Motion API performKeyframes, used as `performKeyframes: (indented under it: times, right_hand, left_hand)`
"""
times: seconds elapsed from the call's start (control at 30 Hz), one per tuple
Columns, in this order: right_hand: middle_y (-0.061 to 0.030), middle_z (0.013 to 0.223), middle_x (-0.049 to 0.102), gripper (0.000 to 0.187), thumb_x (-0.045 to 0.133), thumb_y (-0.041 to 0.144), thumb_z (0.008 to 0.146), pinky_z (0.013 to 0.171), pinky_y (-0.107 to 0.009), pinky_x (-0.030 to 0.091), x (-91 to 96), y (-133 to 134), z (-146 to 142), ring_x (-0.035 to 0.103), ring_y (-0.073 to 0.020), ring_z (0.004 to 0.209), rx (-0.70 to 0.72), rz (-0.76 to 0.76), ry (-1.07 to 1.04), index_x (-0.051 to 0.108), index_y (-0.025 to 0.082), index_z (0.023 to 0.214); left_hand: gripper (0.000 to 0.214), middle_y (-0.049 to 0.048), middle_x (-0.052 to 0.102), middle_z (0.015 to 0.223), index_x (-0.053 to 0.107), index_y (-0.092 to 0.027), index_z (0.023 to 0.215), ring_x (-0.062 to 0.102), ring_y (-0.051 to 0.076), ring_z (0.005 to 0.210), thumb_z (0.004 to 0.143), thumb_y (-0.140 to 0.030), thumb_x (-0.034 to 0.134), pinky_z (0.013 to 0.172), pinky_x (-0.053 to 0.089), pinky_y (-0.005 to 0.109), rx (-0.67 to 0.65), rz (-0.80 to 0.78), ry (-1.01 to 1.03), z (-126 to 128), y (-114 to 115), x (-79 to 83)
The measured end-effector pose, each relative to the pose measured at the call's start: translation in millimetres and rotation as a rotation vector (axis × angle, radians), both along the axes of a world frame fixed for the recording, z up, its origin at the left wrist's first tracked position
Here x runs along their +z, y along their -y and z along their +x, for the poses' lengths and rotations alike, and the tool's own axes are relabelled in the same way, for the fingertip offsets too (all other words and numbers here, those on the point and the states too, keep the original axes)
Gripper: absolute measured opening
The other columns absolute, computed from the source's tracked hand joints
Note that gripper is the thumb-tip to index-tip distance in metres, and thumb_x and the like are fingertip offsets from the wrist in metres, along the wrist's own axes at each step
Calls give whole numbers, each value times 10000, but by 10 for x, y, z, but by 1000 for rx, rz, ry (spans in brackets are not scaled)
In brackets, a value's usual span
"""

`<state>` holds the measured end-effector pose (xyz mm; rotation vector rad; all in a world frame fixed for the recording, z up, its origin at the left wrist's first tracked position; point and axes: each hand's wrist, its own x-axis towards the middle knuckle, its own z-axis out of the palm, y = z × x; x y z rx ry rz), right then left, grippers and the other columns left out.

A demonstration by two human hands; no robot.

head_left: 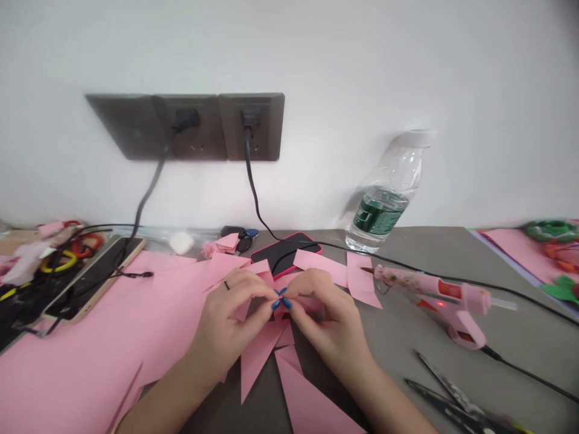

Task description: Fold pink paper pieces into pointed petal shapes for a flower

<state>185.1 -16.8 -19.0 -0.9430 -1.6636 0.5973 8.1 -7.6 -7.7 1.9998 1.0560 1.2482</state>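
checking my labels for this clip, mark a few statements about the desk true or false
1. The left hand and right hand both pinch a folded pink paper piece. True.
2. The pink glue gun lies left of the hands. False: it lies right of them.
3. The right hand holds the scissors. False: they lie on the table, lower right.
4. Two cables are plugged into the wall sockets. True.

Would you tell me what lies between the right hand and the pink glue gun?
In the head view, a loose piece of pink paper lies between the right hand and the glue gun.
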Motion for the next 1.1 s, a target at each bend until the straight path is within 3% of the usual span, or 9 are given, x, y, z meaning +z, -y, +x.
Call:
performKeyframes:
  times: [0.2, 0.43, 0.6, 0.73, 0.93, 1.1]
  right_hand:
    - [16, 745, 679, 235, 564, 5, 765, 727, -365, 385, 16, -1, -2, 629, -186, 712, -53, 40, 44, 587, 239, 776]
    - [7, 744, 631, 181, 575, 49, 790, 734, -334, 429, -40, -66, 83, 591, -182, 746, -171, -49, -129, 602, 225, 759]
    - [6, 788, 622, 158, 573, 80, 834, 729, -288, 446, -92, -98, 122, 586, -164, 777, -262, -104, -307, 622, 226, 801]
    - [-23, 889, 658, 122, 612, 149, 885, 750, -293, 469, -92, -65, 90, 610, -179, 844, -86, -129, -322, 661, 232, 960]
    - [4, 736, 600, 134, 605, 146, 913, 637, -270, 433, -66, -12, 11, 554, -153, 693, 109, -148, -259, 616, 218, 800]
    - [-16, 769, 646, 159, 580, 127, 923, 702, -311, 434, -27, -3, 6, 574, -170, 727, 220, -111, -150, 617, 212, 795]
  left_hand:
    - [181, 6, 705, 788, 680, -225, 839, 634, 165, 789, 877, -63, 609, 743, 503, 286, -18, 81, -44, -11, 22, 26]
    - [186, 5, 695, 803, 662, -225, 855, 622, 171, 791, 887, -59, 584, 770, 493, 311, 42, 150, -14, -77, -12, 13]
    - [162, -5, 653, 807, 652, -226, 842, 601, 151, 787, 891, -81, 599, 740, 490, 274, 101, 28, 118, -78, -25, -13]
    - [147, -17, 641, 793, 644, -227, 824, 597, 135, 778, 901, -109, 602, 729, 486, 241, 96, -79, 176, -58, -21, -6]
    - [125, -22, 655, 827, 643, -227, 866, 612, 121, 791, 878, -104, 628, 735, 490, 215, -18, -113, 130, -11, -3, -2]
    - [130, -22, 633, 768, 632, -213, 817, 587, 120, 730, 857, -89, 631, 673, 471, 223, -107, -64, 107, -14, 10, 18]
